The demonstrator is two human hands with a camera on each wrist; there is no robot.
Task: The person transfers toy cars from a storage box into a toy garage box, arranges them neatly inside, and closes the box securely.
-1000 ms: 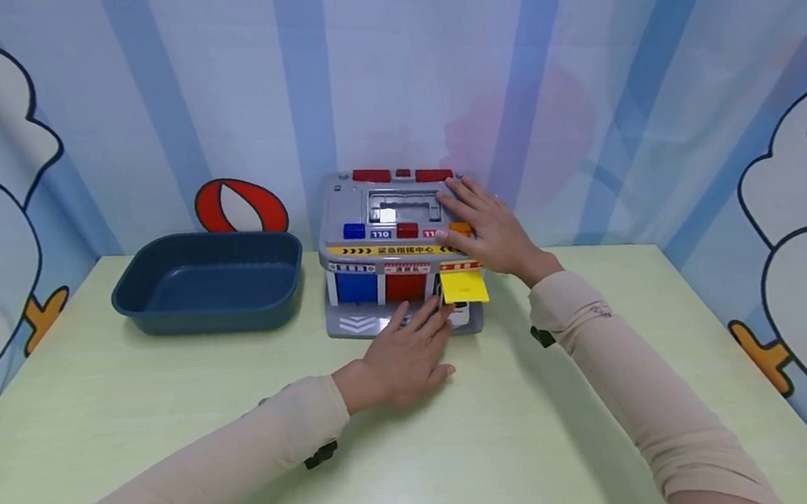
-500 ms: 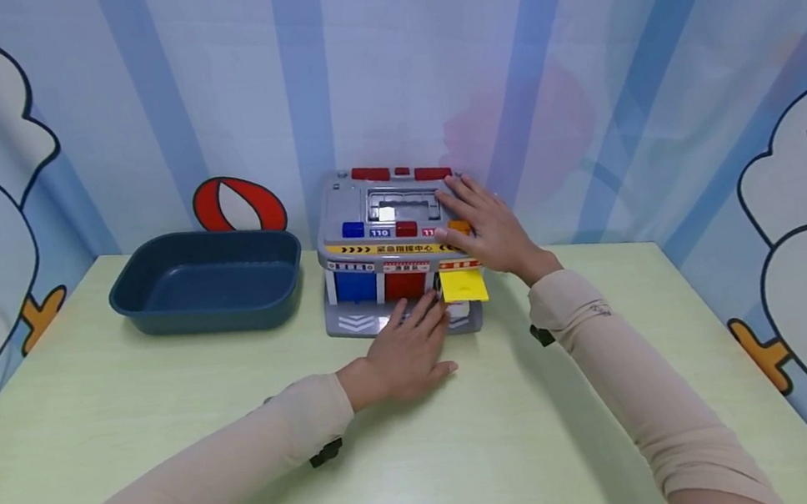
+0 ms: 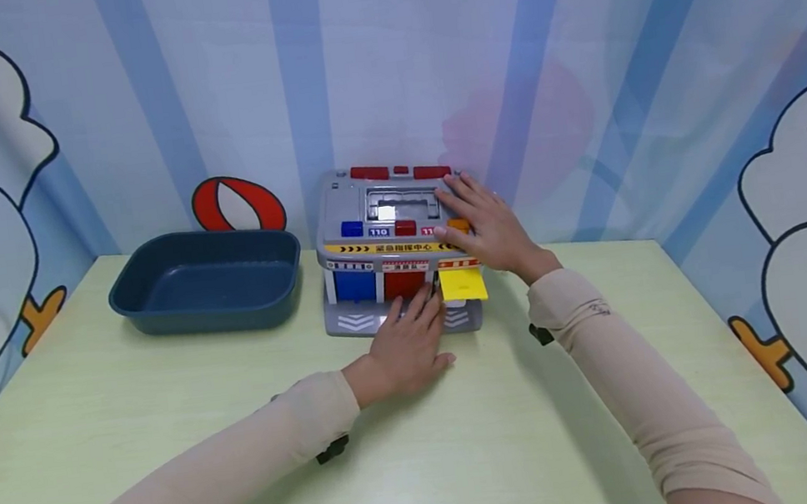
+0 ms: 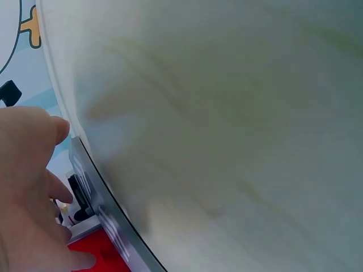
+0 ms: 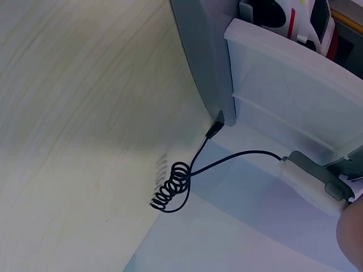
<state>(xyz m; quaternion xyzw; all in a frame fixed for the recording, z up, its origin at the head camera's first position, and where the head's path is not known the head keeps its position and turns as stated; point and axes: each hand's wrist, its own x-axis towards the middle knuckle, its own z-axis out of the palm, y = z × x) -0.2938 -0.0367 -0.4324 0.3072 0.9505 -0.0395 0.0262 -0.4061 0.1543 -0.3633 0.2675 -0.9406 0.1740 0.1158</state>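
Note:
A grey toy garage (image 3: pixel 338 209) stands at the back of the table, with a blue door (image 3: pixel 356 286), a red door (image 3: pixel 402 284) and a raised yellow door (image 3: pixel 463 285). My right hand (image 3: pixel 487 229) rests on the right side of its roof, fingers extended. Below the doors, my left hand (image 3: pixel 408 352) reaches over the base with its fingers fairly straight, near the yellow door's opening. A white toy car (image 5: pixel 286 17) shows inside the garage in the right wrist view; from the head it is mostly hidden under the yellow door. Left fingertip contact with it is hard to see.
To the left of the garage is a dark blue tray (image 3: pixel 211 319). A small handset (image 5: pixel 312 184) on a coiled black cord (image 5: pixel 173 184) hangs at the garage's side. A patterned curtain (image 3: pixel 380 61) stands behind the table (image 3: pixel 519 456).
My left hand has edged forward toward the garage. The white toy car has slid farther in under the yellow door. My right hand stays on the roof.

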